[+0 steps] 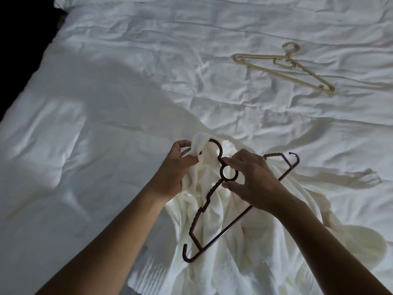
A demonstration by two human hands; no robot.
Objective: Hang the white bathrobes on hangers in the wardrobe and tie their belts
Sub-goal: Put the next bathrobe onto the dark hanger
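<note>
A white bathrobe (225,237) lies bunched on the bed just in front of me. On top of it rests a dark brown plastic hanger (209,202), its hook pointing away from me. My right hand (253,180) pinches the hanger at the ring below the hook. My left hand (175,170) grips a fold of the robe's fabric beside the hook; a bit of cloth covers the hook's tip. A beige hanger (285,67) lies flat on the sheet at the far right.
The bed is covered by a wrinkled white sheet (106,103). Its left edge runs diagonally, with darkness beyond it at the top left. No wardrobe is in view.
</note>
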